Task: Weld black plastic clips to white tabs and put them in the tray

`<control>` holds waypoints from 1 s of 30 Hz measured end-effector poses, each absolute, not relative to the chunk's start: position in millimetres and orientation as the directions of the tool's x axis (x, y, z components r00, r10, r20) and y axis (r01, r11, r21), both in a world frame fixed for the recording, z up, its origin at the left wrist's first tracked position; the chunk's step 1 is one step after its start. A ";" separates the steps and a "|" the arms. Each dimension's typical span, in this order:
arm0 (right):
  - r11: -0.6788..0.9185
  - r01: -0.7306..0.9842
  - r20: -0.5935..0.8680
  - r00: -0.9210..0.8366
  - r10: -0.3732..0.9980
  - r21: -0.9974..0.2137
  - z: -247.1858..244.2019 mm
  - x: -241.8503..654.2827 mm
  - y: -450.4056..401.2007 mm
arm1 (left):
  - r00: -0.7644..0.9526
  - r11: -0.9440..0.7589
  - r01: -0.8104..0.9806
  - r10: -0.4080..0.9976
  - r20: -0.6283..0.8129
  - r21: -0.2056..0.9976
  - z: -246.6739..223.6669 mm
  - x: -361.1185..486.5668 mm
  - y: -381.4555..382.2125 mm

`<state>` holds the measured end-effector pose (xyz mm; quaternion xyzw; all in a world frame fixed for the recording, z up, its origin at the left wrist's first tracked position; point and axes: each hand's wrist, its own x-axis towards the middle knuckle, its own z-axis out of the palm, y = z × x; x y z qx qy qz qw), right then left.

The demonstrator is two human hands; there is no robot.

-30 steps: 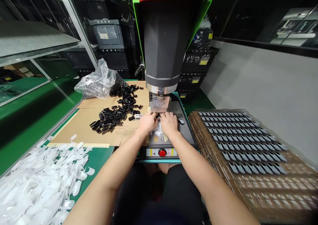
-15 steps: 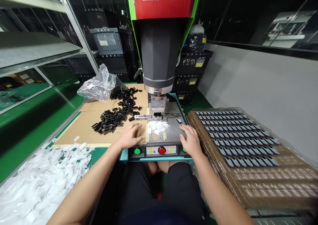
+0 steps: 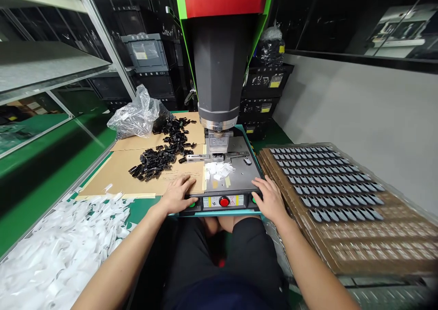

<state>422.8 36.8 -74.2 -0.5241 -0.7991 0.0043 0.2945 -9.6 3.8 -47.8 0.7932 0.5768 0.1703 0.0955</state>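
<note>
My left hand (image 3: 177,194) is spread at the press's front left corner, its thumb on the left green button (image 3: 192,205). My right hand (image 3: 270,198) lies with fingers apart at the front right corner, thumb at the right green button (image 3: 253,200). Between them on the front panel is a red button (image 3: 224,202). Above the metal fixture (image 3: 198,157) the press head (image 3: 219,142) is down, hiding what sits under it. Small white pieces (image 3: 219,169) lie on the metal plate, with one grey-and-black part (image 3: 247,162) to their right.
Black clips (image 3: 157,159) are heaped on cardboard at left, beside a clear plastic bag (image 3: 137,116). White plastic pieces (image 3: 65,250) pile up at lower left. Stacked brown trays (image 3: 342,241) at right hold rows of grey parts (image 3: 328,178). A metal shelf (image 3: 51,66) stands far left.
Both hands have moved back toward the front edge, thumbs coming onto the green buttons. The press head now covers the black piece seen in the fixture before. The view has tilted slightly.
</note>
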 end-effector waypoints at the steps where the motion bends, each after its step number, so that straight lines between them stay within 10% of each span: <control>1: 0.457 0.827 0.482 -0.270 0.833 -0.327 -70.6 414.4 42.0 | 0.273 -0.324 0.872 0.944 0.185 0.366 -45.6 -3.9 8.2; 10: 0.494 0.761 0.503 -0.257 0.825 -0.421 -50.8 330.4 103.2 | 0.359 -0.455 0.820 0.881 0.308 0.348 -28.6 66.8 68.0; 30: 0.638 0.741 0.395 -0.533 0.749 -0.209 -42.3 327.8 86.3 | 0.359 -0.462 0.821 0.875 0.325 0.335 -49.3 80.4 68.2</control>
